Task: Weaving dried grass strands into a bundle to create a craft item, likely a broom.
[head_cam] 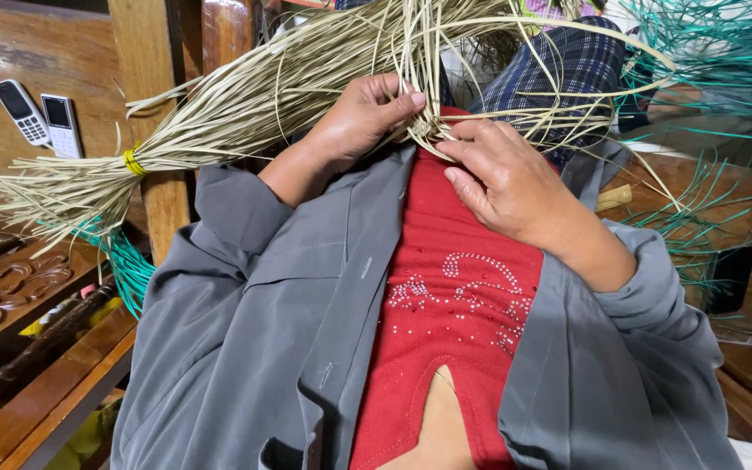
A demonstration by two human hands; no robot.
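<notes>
Head view: my left hand (360, 117) and right hand (505, 178) both pinch pale straw strips (424, 130) just above my red shirt (454, 296), mid-weave. Next crossing probably needs tight fingertip tension. Tied bundle (132, 161) lies left of shirt.

Your left hand (363, 117) sits left of centre, far from you, its back turned up toward the camera. Its fingers (398, 97) curl to the right and close in a pinch, thumb tucked under. Your left forearm runs down and left from the wrist, bare to where the sleeve begins. Your right hand (502, 178) lies just right of centre, a little nearer, back up, knuckles bent. Its fingers (467, 130) point left toward the other hand's tips, also pinched shut; the two sets of fingertips almost meet. Your right forearm slants down and right, wrist bare.
</notes>
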